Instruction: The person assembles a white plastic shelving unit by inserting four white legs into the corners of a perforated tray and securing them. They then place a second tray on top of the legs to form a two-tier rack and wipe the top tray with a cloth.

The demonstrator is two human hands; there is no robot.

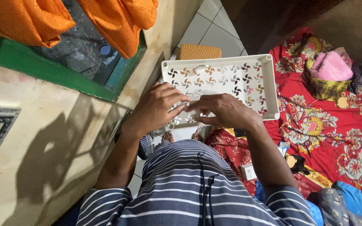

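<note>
White perforated tray (248, 75) held w/ both hands at chest height, above red patterned bedsheet (336, 134). L hand (158, 109) fingers curled on near edge; R hand (225, 111) fingertips pressed on surface, pinching tray.

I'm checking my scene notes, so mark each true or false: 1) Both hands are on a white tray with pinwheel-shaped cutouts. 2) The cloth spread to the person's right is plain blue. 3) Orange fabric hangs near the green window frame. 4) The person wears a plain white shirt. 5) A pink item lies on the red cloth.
1) True: the left hand and right hand both rest on the white tray, fingers over its pinwheel cutouts.
2) False: the cloth is red with a flower pattern.
3) True: orange fabric hangs by the green window frame.
4) False: the shirt is dark with light stripes.
5) True: a pink item lies there.
</note>
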